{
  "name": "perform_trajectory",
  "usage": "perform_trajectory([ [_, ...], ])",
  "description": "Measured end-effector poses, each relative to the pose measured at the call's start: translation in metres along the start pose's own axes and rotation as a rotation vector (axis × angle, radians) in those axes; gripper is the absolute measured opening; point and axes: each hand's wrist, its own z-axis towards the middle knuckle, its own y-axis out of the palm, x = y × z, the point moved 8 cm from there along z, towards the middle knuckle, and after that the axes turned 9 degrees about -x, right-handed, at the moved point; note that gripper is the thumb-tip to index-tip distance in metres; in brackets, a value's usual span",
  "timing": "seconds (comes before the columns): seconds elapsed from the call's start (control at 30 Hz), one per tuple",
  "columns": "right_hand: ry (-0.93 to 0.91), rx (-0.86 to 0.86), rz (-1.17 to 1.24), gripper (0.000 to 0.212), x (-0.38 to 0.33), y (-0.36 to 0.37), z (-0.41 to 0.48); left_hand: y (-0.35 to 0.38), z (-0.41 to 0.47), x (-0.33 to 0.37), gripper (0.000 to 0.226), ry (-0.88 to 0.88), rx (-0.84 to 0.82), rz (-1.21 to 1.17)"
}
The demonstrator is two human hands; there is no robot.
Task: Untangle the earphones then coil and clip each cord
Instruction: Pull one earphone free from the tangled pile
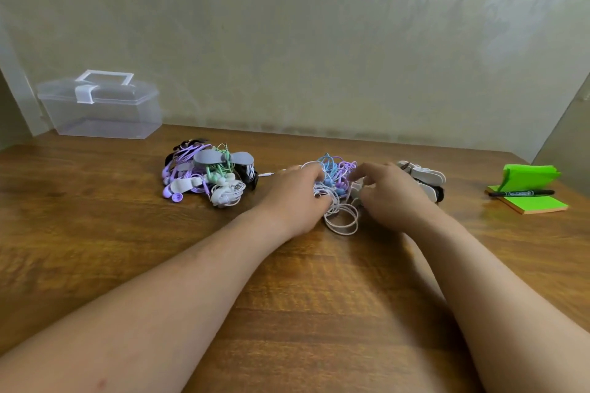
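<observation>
A loose tangle of white, blue and purple earphone cords (338, 183) lies midway across the brown wooden table (287, 313), between both hands. The left hand (295, 193) grips its white loops with curled fingers. The right hand (391, 193) touches it with bent fingers, but blur hides whether they pinch a strand.

Left hand (293, 198), right hand (392, 198): bare. Both forearms uncovered from wrist down to near edge of desk. Skin smooth, faint fine hair. Small spot on left forearm (102, 383), near-left corner.
</observation>
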Motion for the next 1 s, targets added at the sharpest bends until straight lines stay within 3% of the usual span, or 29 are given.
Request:
perform_trajectory([
  [0.23, -0.039, -0.002, -0.033, 0.026, 0.005, -0.001, 0.007, -0.005, 0.001, -0.015, 0.007, 0.034, 0.033, -0.167],
  [0.4, -0.043, 0.171, -0.057, 0.027, 0.001, -0.015, 0.000, -0.013, -0.002, -0.028, 0.011, 0.025, 0.084, -0.310],
  [0.5, -0.172, 0.237, 0.273, 0.029, -0.014, -0.021, -0.010, -0.021, -0.002, -0.023, 0.008, 0.076, 0.107, -0.443],
  [0.7, -0.388, -0.126, 0.726, 0.038, -0.045, -0.004, -0.024, -0.027, -0.003, -0.021, 0.008, 0.051, 0.045, -1.014],
  [0.83, -0.388, -0.149, 0.840, 0.052, -0.045, -0.004, -0.023, -0.028, -0.005, -0.017, 0.009, 0.029, -0.003, -1.167],
  [1.0, -0.412, -0.231, 0.920, 0.049, -0.051, 0.006, -0.024, -0.023, -0.007, -0.017, 0.015, 0.015, -0.031, -1.303],
])
